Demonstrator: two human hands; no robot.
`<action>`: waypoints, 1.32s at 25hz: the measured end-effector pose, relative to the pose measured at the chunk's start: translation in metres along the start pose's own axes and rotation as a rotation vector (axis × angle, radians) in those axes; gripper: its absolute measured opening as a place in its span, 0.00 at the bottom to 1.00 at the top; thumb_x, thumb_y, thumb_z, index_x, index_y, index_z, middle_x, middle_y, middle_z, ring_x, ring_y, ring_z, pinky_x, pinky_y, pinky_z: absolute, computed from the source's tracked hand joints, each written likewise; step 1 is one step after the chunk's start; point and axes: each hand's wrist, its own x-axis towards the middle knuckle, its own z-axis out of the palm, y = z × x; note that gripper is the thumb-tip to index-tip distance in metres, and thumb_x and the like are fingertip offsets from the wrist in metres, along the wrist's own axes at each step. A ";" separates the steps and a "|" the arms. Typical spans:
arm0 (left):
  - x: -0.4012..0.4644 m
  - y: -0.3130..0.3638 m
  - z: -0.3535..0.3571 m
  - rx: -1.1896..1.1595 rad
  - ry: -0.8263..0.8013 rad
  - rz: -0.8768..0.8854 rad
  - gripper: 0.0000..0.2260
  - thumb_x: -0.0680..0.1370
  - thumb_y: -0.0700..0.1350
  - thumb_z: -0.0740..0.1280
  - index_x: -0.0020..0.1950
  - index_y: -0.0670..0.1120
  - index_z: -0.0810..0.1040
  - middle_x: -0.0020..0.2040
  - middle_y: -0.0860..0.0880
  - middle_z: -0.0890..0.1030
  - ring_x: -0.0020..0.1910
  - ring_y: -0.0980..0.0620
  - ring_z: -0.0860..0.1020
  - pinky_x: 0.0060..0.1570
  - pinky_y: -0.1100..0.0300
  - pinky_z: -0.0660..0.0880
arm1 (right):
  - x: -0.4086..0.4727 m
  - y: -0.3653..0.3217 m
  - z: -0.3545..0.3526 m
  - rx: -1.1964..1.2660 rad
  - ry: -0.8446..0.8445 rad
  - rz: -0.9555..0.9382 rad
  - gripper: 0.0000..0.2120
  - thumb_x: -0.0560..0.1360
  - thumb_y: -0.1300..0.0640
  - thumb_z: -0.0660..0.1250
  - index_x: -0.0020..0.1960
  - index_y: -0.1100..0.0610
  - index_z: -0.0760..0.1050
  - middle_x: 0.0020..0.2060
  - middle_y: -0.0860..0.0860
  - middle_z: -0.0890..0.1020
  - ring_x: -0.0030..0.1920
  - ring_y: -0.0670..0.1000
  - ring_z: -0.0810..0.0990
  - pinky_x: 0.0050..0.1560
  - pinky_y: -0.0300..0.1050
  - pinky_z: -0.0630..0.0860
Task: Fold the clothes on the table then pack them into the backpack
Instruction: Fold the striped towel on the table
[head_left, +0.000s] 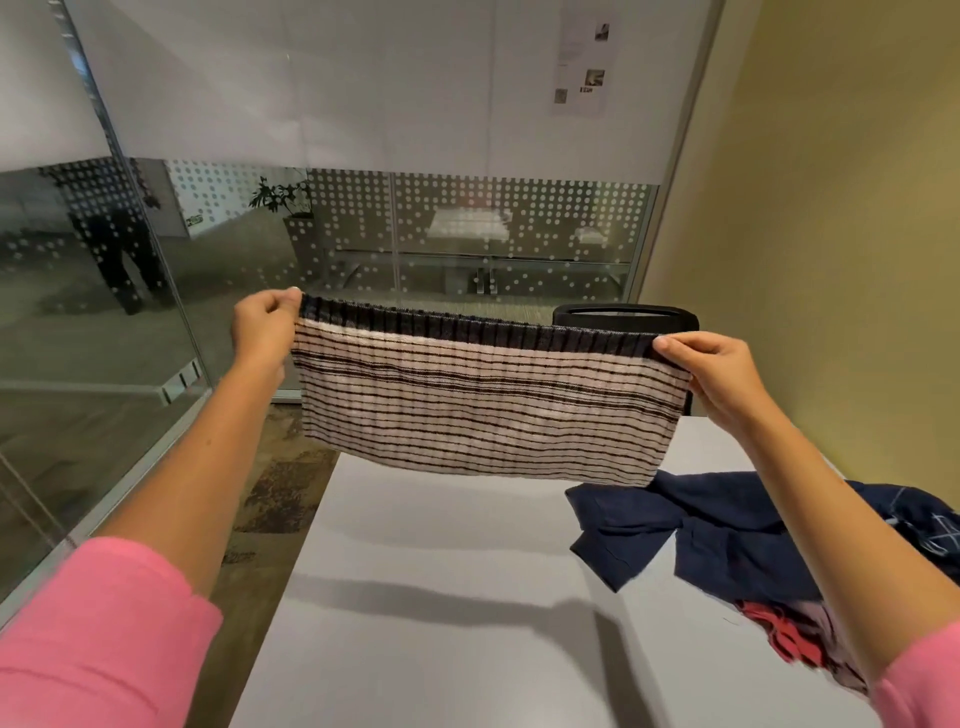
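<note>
The worktop (441, 597) runs from near to far, grey and mostly bare on its left. A navy garment (727, 535) lies crumpled at its right, a red one (779, 631) just nearer. Above the far part hangs the striped knit (483, 400), clear of the surface, dark ribbed band on top. The left hand (265, 325) pinches the band's left corner; the right hand (711, 371) pinches the right corner, each grip clenched on cloth. No backpack shows. Risks, as I judge them: a corner may slip from so slight a pinch, or the knit may be laid down skewed or onto the navy garment, spoiling the fold.
</note>
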 end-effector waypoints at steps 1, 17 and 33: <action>0.001 -0.004 -0.002 -0.015 -0.029 -0.013 0.09 0.80 0.49 0.65 0.54 0.47 0.81 0.54 0.49 0.81 0.56 0.49 0.78 0.60 0.53 0.75 | 0.000 -0.002 -0.001 0.007 0.001 0.002 0.15 0.58 0.48 0.77 0.40 0.56 0.84 0.35 0.53 0.85 0.37 0.51 0.84 0.37 0.41 0.80; -0.037 -0.036 -0.038 0.080 -0.428 0.179 0.09 0.78 0.37 0.67 0.44 0.51 0.80 0.44 0.47 0.81 0.47 0.49 0.79 0.51 0.56 0.76 | -0.010 0.009 -0.031 -0.669 0.006 -0.107 0.09 0.73 0.58 0.71 0.53 0.57 0.82 0.46 0.53 0.83 0.50 0.52 0.81 0.52 0.46 0.77; -0.081 -0.110 -0.051 0.577 -0.611 0.360 0.12 0.72 0.35 0.66 0.43 0.54 0.75 0.42 0.50 0.80 0.40 0.46 0.78 0.40 0.50 0.76 | -0.072 0.058 -0.038 -1.059 -0.329 -0.056 0.03 0.72 0.64 0.69 0.45 0.58 0.80 0.38 0.52 0.83 0.39 0.51 0.81 0.43 0.50 0.80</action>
